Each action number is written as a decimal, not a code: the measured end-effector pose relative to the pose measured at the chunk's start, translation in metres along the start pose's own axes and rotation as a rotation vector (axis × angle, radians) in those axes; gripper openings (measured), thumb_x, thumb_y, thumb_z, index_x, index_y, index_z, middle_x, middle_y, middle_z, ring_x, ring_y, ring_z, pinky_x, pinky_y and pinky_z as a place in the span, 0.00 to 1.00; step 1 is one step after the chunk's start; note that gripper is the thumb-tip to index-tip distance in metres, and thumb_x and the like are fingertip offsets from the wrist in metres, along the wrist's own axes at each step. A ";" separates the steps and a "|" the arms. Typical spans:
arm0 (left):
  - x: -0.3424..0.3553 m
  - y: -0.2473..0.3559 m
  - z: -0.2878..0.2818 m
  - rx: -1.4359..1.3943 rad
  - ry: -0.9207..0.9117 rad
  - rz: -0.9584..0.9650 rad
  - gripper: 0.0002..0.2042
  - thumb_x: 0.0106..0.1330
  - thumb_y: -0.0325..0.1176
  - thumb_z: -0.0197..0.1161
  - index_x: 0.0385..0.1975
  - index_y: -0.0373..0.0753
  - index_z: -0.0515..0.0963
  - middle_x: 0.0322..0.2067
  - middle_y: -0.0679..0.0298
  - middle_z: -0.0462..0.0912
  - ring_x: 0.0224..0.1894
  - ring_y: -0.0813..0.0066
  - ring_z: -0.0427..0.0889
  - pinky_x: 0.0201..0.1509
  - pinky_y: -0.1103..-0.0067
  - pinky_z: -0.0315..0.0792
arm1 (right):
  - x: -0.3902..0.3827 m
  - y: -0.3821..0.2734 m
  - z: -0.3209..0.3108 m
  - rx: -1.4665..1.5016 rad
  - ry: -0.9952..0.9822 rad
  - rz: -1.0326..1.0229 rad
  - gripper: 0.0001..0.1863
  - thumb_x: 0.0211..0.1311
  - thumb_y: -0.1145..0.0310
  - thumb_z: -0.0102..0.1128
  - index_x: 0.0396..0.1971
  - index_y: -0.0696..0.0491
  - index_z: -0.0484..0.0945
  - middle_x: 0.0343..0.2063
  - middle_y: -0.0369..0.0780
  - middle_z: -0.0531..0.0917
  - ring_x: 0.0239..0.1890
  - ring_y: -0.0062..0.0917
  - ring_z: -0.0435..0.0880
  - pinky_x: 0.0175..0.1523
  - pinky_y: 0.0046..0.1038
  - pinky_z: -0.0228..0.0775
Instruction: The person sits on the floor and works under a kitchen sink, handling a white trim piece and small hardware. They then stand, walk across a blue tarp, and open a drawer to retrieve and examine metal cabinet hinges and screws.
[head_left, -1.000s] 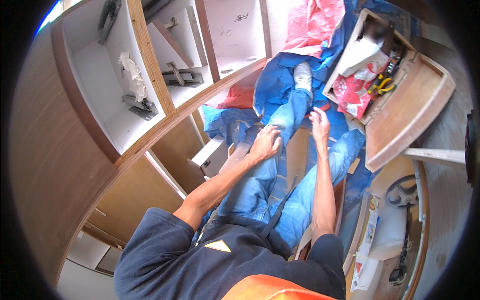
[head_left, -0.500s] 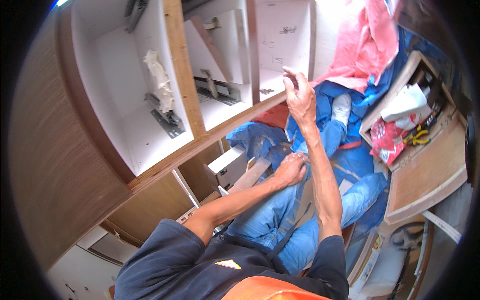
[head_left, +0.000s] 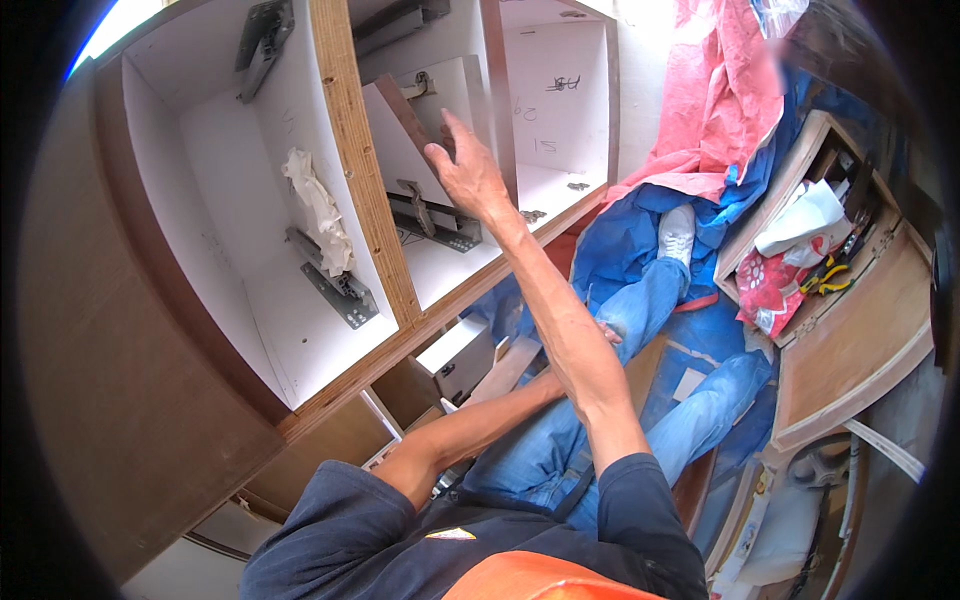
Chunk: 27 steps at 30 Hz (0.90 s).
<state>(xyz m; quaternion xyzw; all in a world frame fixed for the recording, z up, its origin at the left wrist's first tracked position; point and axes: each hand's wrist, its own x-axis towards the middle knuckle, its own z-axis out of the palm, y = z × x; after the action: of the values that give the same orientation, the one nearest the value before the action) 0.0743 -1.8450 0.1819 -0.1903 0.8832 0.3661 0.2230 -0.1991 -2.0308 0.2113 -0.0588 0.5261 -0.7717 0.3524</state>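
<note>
My right hand (head_left: 468, 172) is raised into the front of the cabinet's middle compartment, open, fingers apart and nothing in them. Just behind its fingers stands a tilted white panel with a brown edge (head_left: 398, 120), with a metal hinge (head_left: 420, 86) near its top; whether my fingers touch it I cannot tell. Below the hand, a metal drawer slide (head_left: 440, 232) lies on the compartment floor near another hinge (head_left: 415, 203). My left hand (head_left: 609, 334) rests by my bent knee, mostly hidden behind my right forearm; its grip does not show.
The wooden-framed cabinet (head_left: 365, 150) has white compartments; the left one holds crumpled pale paper (head_left: 318, 215) and a slide (head_left: 340, 295). At right, an open wooden box (head_left: 850, 340) holds pliers (head_left: 826, 274) and a red-white bag (head_left: 770, 290). A blue tarp (head_left: 610, 230) lies under my legs.
My right hand has moved left, from the right compartment's front edge to the middle compartment. Its forearm now covers most of my left hand. The view has shifted slightly.
</note>
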 end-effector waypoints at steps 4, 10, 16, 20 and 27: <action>0.004 -0.001 -0.004 0.145 0.029 0.062 0.11 0.62 0.31 0.60 0.43 0.40 0.78 0.43 0.60 0.81 0.53 0.62 0.77 0.62 0.64 0.67 | -0.005 0.002 0.014 -0.009 -0.030 0.006 0.31 0.66 0.60 0.55 0.65 0.61 0.63 0.58 0.56 0.74 0.60 0.47 0.75 0.65 0.38 0.65; 0.017 0.009 -0.008 0.197 0.001 -0.070 0.09 0.58 0.28 0.58 0.39 0.41 0.79 0.40 0.57 0.82 0.53 0.57 0.79 0.61 0.63 0.69 | -0.015 -0.010 0.017 0.130 0.052 0.059 0.24 0.63 0.67 0.57 0.59 0.55 0.71 0.46 0.53 0.82 0.49 0.48 0.82 0.55 0.40 0.73; 0.031 0.013 -0.024 0.122 -0.191 -0.226 0.11 0.60 0.29 0.57 0.41 0.45 0.81 0.50 0.56 0.81 0.61 0.57 0.74 0.68 0.63 0.64 | -0.027 -0.027 0.036 0.167 0.052 -0.030 0.21 0.63 0.73 0.55 0.57 0.54 0.72 0.45 0.52 0.83 0.44 0.51 0.82 0.49 0.44 0.76; 0.039 0.019 -0.032 0.146 -0.228 -0.300 0.11 0.61 0.30 0.56 0.41 0.45 0.81 0.51 0.57 0.81 0.61 0.56 0.74 0.67 0.63 0.64 | -0.032 -0.028 0.044 0.190 0.071 -0.054 0.23 0.62 0.76 0.55 0.59 0.55 0.71 0.44 0.52 0.82 0.43 0.51 0.82 0.48 0.45 0.76; 0.044 0.013 -0.039 0.109 -0.269 -0.273 0.11 0.61 0.29 0.56 0.42 0.44 0.81 0.50 0.57 0.81 0.61 0.57 0.74 0.66 0.62 0.64 | -0.030 -0.031 0.047 0.175 0.019 -0.080 0.25 0.63 0.77 0.54 0.62 0.57 0.68 0.43 0.54 0.82 0.43 0.51 0.81 0.49 0.45 0.75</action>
<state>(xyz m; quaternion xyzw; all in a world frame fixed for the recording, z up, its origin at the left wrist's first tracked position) 0.0214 -1.8728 0.1901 -0.2453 0.8300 0.3061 0.3965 -0.1704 -2.0425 0.2668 -0.0415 0.4571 -0.8288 0.3200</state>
